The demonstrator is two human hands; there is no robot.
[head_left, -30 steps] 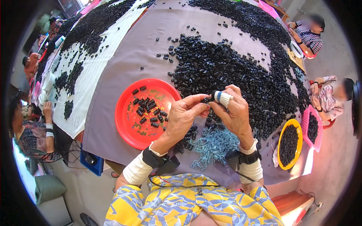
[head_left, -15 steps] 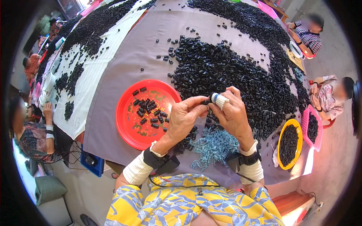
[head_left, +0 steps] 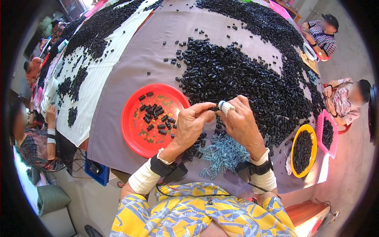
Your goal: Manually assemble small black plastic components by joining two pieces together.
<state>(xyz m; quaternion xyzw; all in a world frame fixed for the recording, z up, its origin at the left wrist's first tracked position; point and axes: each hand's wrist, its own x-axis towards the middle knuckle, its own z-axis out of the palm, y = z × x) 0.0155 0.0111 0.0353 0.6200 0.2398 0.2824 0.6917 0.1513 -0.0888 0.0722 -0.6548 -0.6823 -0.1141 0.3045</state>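
My left hand pinches a small black cylindrical part between thumb and fingertips. Against its other end my right hand is closed, with a white, blue-striped cloth sleeve on one finger; the fingers hide most of the part. Beyond both hands spreads a large heap of short black tubular parts. Just nearer than my right hand lies a pile of small translucent blue pieces. A red round tray beside my left hand holds several black parts.
At the right edge stand a yellow oval basket and a pink basket, both filled with black pieces. A white cloth with more black parts covers the left table. Co-workers sit along both sides. A blue crate is below the table's left edge.
My right hand has turned at the wrist and its fingers curl more over the part. My left hand has hardly moved and keeps its pinch.
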